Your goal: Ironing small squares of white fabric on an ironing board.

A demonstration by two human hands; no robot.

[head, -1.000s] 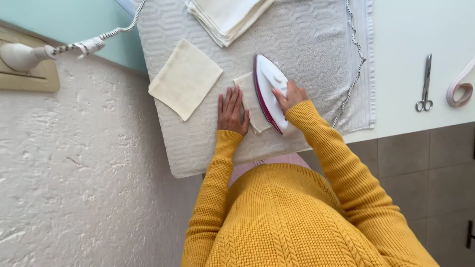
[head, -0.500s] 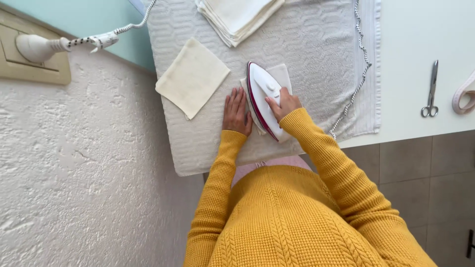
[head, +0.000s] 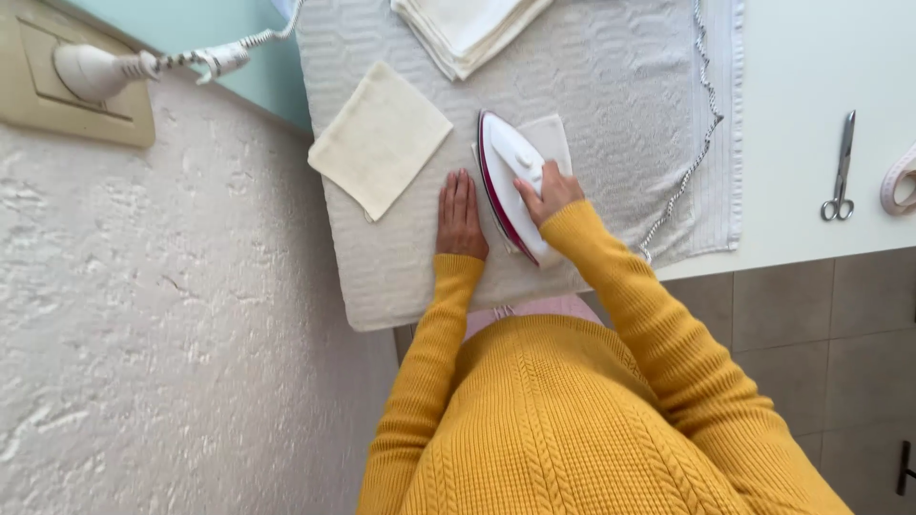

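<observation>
Iron (head: 510, 181), white with a dark red edge, lies on a small cream cloth square (head: 551, 141) near the middle of the padded grey towel (head: 611, 86) that covers the table. Your right hand (head: 546, 191) is wrapped around its handle, fingers closed. Your left hand (head: 460, 217) lies flat and open on the towel at the iron's 9 o'clock, just beside it, fingers together.

To press this piece well, I judge you should keep the soleplate flat and glide it evenly over the whole square, since only its far edge shows past the iron. Keep the flat hand clear of the hot edge; it sits very near.

At the iron's 10 o'clock lies another folded cream square (head: 380, 138), apart from it. At 12 o'clock, at the far edge, sits a stack of folded cloths (head: 468, 29). The braided cord (head: 701, 133) runs down the towel at 3 o'clock; mind that it does not drag. Scissors (head: 840, 167) rest well apart on the white tabletop (head: 811, 57), farther toward 3 o'clock.
</observation>
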